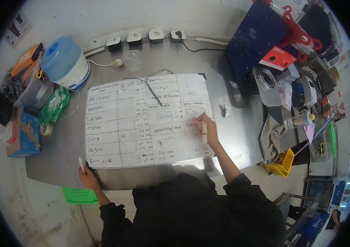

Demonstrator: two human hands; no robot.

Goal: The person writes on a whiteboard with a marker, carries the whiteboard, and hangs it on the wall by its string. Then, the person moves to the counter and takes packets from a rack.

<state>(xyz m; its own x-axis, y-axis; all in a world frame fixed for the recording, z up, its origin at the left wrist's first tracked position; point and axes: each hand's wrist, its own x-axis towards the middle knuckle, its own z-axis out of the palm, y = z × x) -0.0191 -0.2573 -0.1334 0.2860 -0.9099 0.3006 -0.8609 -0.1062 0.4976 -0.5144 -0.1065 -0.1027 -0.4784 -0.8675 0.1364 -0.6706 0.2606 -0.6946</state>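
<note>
A whiteboard [138, 142] ruled into boxes, with handwritten names and times, lies flat on the metal table. My right hand [209, 129] is over its right side, below the "Nasi merah" heading, with fingers closed around a white marker [204, 133]. Whether those fingertips touch the board I cannot tell. At the board's lower left corner, my left hand [88, 178] grips a second white marker [81, 164] with reddish print, held upright. A crumpled white tissue [224, 110] rests on the table just right of the board. A dark cord [153, 88] lies across the board's top.
Left on the table [61, 142] are a blue-and-white plastic jug [65, 61], a green plastic bag [55, 108] and a blue box [24, 131]. A dark blue panel [254, 37], a grey cloth [272, 138] and a bottle [298, 120] are on the right. Sockets [156, 36] line the wall.
</note>
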